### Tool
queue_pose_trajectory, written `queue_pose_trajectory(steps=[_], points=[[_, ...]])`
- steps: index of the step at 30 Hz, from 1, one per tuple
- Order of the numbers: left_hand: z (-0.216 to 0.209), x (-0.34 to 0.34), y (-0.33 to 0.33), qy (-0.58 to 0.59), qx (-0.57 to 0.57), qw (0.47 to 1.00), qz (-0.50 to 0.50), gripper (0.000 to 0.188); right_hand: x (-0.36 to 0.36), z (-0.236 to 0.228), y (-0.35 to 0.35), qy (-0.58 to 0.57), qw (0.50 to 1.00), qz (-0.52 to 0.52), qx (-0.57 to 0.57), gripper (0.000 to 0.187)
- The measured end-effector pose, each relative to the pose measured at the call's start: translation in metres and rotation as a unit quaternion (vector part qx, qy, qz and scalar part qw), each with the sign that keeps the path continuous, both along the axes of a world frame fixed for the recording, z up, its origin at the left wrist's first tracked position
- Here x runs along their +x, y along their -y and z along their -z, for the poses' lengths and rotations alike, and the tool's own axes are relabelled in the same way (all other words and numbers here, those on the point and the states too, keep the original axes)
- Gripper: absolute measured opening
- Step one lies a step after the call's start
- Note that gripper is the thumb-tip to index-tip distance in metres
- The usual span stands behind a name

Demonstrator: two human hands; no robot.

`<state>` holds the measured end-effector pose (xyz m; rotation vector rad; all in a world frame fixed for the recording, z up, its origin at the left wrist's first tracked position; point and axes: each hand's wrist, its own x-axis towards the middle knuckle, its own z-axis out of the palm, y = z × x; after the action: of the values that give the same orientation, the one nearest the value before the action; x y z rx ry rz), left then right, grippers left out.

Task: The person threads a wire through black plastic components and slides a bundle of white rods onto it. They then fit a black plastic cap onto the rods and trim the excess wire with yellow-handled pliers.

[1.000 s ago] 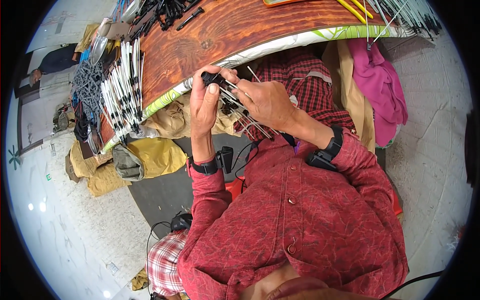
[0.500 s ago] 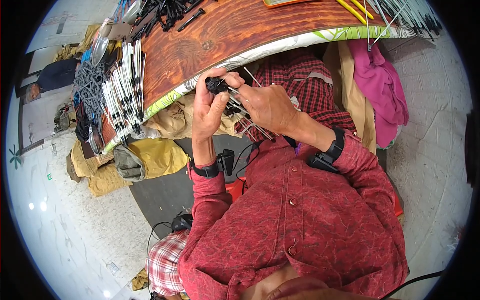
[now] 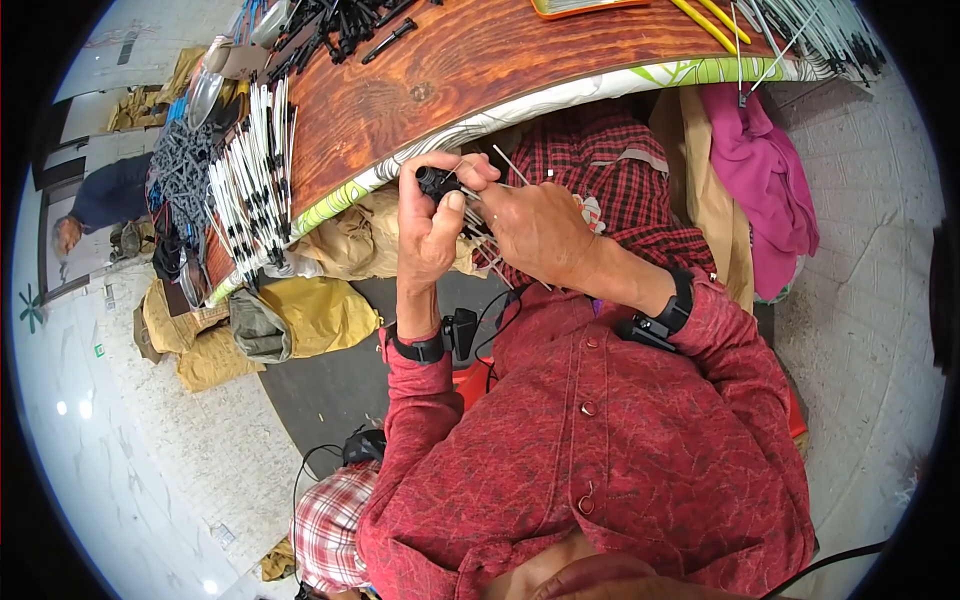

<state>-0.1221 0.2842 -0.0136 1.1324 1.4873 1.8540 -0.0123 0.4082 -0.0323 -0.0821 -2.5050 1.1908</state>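
My left hand [image 3: 428, 235] is closed around a black cylindrical plastic part [image 3: 434, 183], held upright-tilted just off the table's near edge. Thin pale rods [image 3: 488, 262] come out below and beside it, between the two hands. My right hand [image 3: 540, 235] pinches close against the part, its fingers curled at the rods. Exactly what sits between the right fingertips is hidden by the hand. Both hands are above my lap, over a red-and-black checked cloth [image 3: 620, 190].
The wooden table [image 3: 420, 120] carries black plastic parts [image 3: 340, 30], white rods with black ends [image 3: 255, 185], a grey tangled heap [image 3: 185, 165], yellow-handled pliers [image 3: 708, 25] and an orange-rimmed tray [image 3: 590, 8]. Pale rods [image 3: 830, 40] lie at right. Another person [image 3: 110, 195] is at far left.
Both hands have shifted slightly right, and the right hand is turned a little more over the rods. At far left, the other person has moved lower.
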Motion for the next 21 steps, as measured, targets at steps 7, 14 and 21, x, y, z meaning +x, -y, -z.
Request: queue_pose_trajectory(steps=[7,14,21], points=[[0.0,0.004,0.0,-0.007,-0.015,0.999,-0.027,0.028,-0.001,-0.006,0.001,-0.003,1.0,0.005,-0.005,0.013],[0.003,0.003,0.003,0.005,0.013,1.0,-0.004,0.031,0.003,-0.015,0.002,0.016,0.999,-0.008,0.029,0.014],[-0.003,0.007,0.008,-0.013,-0.02,1.0,-0.007,0.033,0.006,-0.012,0.005,0.026,0.998,-0.016,0.057,0.01]])
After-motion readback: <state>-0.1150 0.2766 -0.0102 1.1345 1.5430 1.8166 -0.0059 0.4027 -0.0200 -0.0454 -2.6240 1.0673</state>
